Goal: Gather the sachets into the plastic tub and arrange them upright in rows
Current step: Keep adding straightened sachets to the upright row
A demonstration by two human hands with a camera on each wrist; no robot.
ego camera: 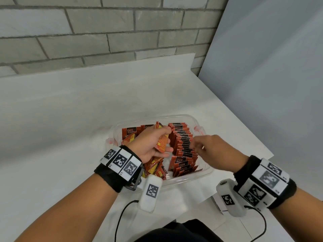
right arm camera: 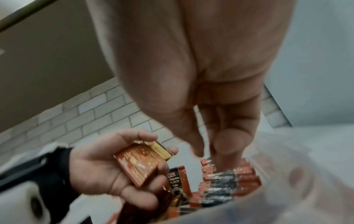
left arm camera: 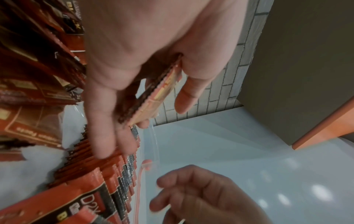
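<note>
Sachets [ego camera: 183, 142] marked "D2X" upright in tub [ego camera: 206, 169]; left hand [ego camera: 150, 145] fingers round a stack [ego camera: 161, 143], right hand [ego camera: 212, 149] fingers loose, empty.

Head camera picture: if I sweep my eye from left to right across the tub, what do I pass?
Tub's left rim → loose sachets lying flat → left hand gripping a small stack of sachets → upright row of sachets → right hand → tub's right rim.
</note>
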